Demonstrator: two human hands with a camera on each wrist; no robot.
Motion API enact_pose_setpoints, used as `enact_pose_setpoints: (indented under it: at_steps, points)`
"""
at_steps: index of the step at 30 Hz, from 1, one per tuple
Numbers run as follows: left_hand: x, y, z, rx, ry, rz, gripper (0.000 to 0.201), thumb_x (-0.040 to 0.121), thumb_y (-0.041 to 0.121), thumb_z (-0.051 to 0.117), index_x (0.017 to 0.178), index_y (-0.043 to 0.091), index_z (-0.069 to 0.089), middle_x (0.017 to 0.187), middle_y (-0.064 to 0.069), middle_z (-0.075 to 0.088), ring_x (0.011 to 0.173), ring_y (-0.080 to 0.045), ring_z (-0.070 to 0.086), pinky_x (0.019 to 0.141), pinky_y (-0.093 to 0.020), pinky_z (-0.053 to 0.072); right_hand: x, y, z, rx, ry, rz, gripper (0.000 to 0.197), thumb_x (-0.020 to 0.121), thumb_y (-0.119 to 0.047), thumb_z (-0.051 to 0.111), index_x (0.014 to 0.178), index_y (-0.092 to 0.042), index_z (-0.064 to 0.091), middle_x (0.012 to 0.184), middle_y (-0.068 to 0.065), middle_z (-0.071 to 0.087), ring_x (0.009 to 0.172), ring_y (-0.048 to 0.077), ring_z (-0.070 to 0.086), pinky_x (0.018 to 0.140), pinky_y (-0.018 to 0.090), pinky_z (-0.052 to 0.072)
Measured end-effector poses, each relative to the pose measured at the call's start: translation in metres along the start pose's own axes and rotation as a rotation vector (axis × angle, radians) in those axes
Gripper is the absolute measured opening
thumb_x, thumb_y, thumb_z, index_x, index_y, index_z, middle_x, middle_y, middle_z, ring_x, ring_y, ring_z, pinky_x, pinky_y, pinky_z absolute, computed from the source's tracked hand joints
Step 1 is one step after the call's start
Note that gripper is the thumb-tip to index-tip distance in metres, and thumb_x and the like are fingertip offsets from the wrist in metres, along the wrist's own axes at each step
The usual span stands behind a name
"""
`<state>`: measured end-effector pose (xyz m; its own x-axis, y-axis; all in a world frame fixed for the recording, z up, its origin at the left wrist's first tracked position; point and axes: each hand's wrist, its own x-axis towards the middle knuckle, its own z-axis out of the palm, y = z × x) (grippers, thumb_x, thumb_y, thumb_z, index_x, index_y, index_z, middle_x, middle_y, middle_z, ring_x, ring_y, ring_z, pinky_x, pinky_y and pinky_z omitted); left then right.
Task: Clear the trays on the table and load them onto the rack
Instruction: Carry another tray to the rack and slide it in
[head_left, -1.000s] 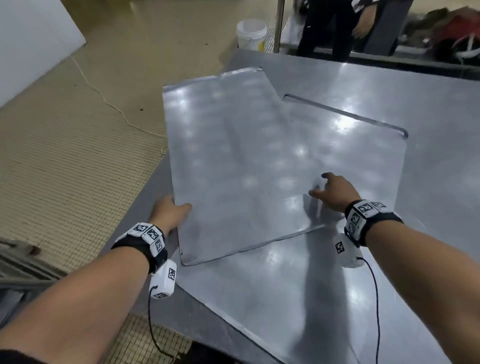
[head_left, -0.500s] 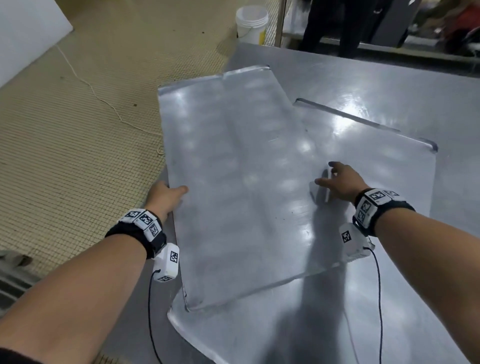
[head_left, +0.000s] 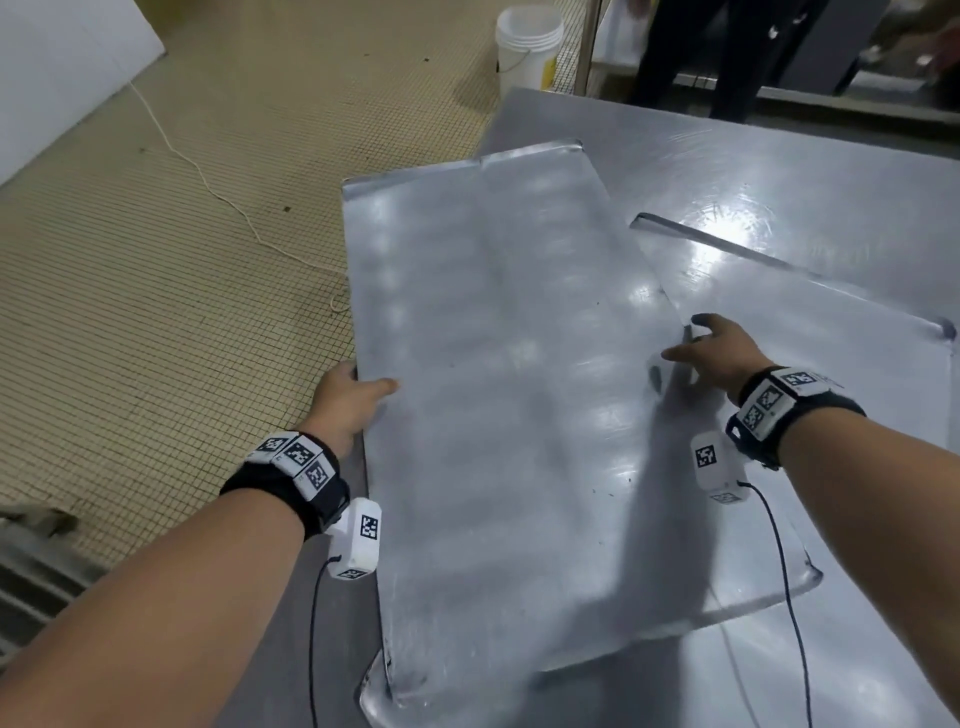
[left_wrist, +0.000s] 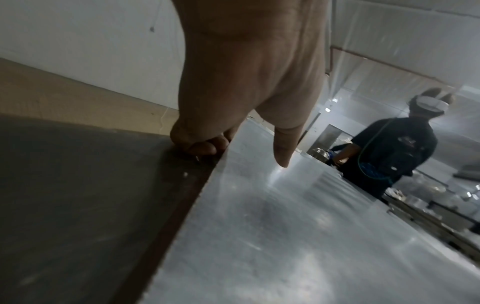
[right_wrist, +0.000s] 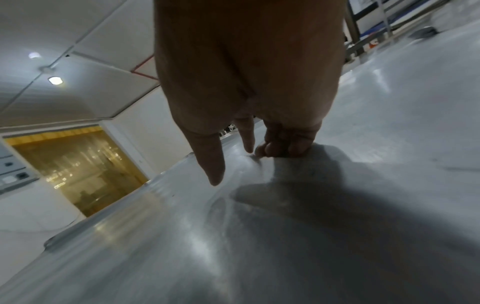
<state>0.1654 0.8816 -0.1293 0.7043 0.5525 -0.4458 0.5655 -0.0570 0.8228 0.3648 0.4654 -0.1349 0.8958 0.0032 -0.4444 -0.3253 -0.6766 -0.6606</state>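
A large flat metal tray (head_left: 498, 415) lies askew on top of a second metal tray (head_left: 831, 415) on the steel table (head_left: 779, 171). My left hand (head_left: 358, 392) grips the top tray's left long edge, thumb on top and fingers curled underneath, as the left wrist view shows (left_wrist: 228, 144). My right hand (head_left: 696, 343) holds the opposite long edge, with the thumb resting on the tray surface (right_wrist: 182, 246) and the fingers (right_wrist: 280, 148) curled at the rim. The top tray's near end overhangs the lower tray's near corner.
A white bucket (head_left: 529, 47) stands on the tiled floor beyond the table's far left corner. A person in dark clothes (head_left: 727, 52) stands at the far side. A white cord (head_left: 208, 176) runs across the floor. Metal bars (head_left: 31, 571) show at the lower left.
The top tray has come toward me and swung more lengthwise. Both hands have travelled with it, staying on its long edges.
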Motion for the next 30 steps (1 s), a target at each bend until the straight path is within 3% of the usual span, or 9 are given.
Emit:
enact_pose_setpoints:
  at_steps: [4, 8, 12, 15, 17, 20, 26, 28, 30]
  points:
    - [0.0, 0.0, -0.005, 0.043, -0.04, 0.003, 0.044, 0.074, 0.008, 0.084, 0.114, 0.01, 0.067, 0.104, -0.004, 0.074, 0.092, -0.024, 0.072, 0.081, -0.04, 0.06, -0.011, 0.0, -0.007, -0.037, -0.067, 0.036, 0.078, 0.075, -0.009, 0.085, 0.144, -0.009, 0.05, 0.127, 0.022, 0.063, 0.107, 0.037, 0.064, 0.087, 0.04, 0.052]
    - [-0.009, 0.008, -0.004, 0.043, -0.074, 0.002, 0.053, 0.073, 0.008, 0.087, 0.119, 0.008, 0.062, 0.107, -0.005, 0.072, 0.092, -0.023, 0.071, 0.076, -0.034, 0.057, -0.029, 0.012, -0.017, -0.075, -0.101, 0.066, 0.08, 0.069, -0.007, 0.088, 0.141, -0.012, 0.052, 0.127, 0.02, 0.063, 0.112, 0.039, 0.063, 0.095, 0.047, 0.055]
    - [-0.024, 0.023, 0.001, 0.055, -0.153, 0.021, 0.039, 0.074, 0.006, 0.085, 0.104, 0.014, 0.062, 0.098, -0.002, 0.07, 0.085, -0.017, 0.069, 0.068, -0.029, 0.054, -0.056, 0.031, -0.033, -0.051, -0.121, 0.109, 0.076, 0.072, -0.009, 0.088, 0.136, -0.017, 0.048, 0.115, 0.017, 0.065, 0.107, 0.035, 0.064, 0.098, 0.05, 0.053]
    - [-0.031, 0.032, 0.012, 0.055, -0.163, 0.026, 0.048, 0.072, 0.001, 0.085, 0.11, 0.01, 0.058, 0.102, -0.01, 0.071, 0.087, -0.025, 0.07, 0.072, -0.036, 0.058, -0.076, 0.051, -0.049, -0.007, -0.114, 0.134, 0.077, 0.07, -0.011, 0.089, 0.134, -0.017, 0.046, 0.111, 0.017, 0.067, 0.104, 0.035, 0.066, 0.097, 0.051, 0.053]
    - [-0.034, 0.04, 0.022, 0.031, -0.153, 0.016, 0.067, 0.069, 0.0, 0.087, 0.123, 0.008, 0.048, 0.109, -0.014, 0.068, 0.092, -0.031, 0.07, 0.076, -0.048, 0.06, -0.093, 0.062, -0.06, 0.05, -0.094, 0.146, 0.077, 0.07, -0.01, 0.089, 0.132, -0.019, 0.045, 0.108, 0.018, 0.067, 0.103, 0.036, 0.066, 0.097, 0.053, 0.054]
    - [-0.037, 0.055, 0.039, 0.047, -0.183, 0.039, 0.087, 0.057, 0.01, 0.092, 0.127, 0.01, 0.042, 0.114, -0.015, 0.067, 0.099, -0.035, 0.069, 0.083, -0.058, 0.058, -0.116, 0.076, -0.077, 0.145, -0.058, 0.163, 0.076, 0.071, -0.004, 0.088, 0.13, -0.019, 0.043, 0.106, 0.021, 0.067, 0.099, 0.039, 0.068, 0.092, 0.055, 0.056]
    - [-0.046, 0.11, 0.092, 0.154, -0.318, 0.172, 0.071, 0.066, 0.011, 0.09, 0.123, 0.007, 0.047, 0.107, -0.006, 0.065, 0.092, -0.02, 0.068, 0.083, -0.039, 0.058, -0.161, 0.111, -0.111, 0.214, 0.06, 0.219, 0.082, 0.07, -0.006, 0.09, 0.133, -0.018, 0.039, 0.11, 0.024, 0.061, 0.099, 0.04, 0.066, 0.087, 0.056, 0.058]
    - [-0.055, 0.128, 0.116, 0.186, -0.382, 0.236, 0.054, 0.076, 0.001, 0.082, 0.121, 0.006, 0.053, 0.101, -0.007, 0.066, 0.087, -0.017, 0.066, 0.073, -0.03, 0.056, -0.178, 0.129, -0.118, 0.234, 0.103, 0.263, 0.079, 0.071, -0.008, 0.09, 0.131, -0.017, 0.04, 0.11, 0.023, 0.062, 0.101, 0.039, 0.065, 0.088, 0.056, 0.058]
    - [-0.067, 0.141, 0.143, 0.236, -0.43, 0.29, 0.034, 0.083, -0.008, 0.071, 0.11, 0.008, 0.059, 0.087, 0.0, 0.06, 0.079, -0.016, 0.062, 0.063, -0.022, 0.053, -0.195, 0.148, -0.121, 0.23, 0.151, 0.31, 0.077, 0.069, -0.013, 0.092, 0.128, -0.018, 0.042, 0.11, 0.021, 0.063, 0.099, 0.037, 0.065, 0.082, 0.051, 0.06]
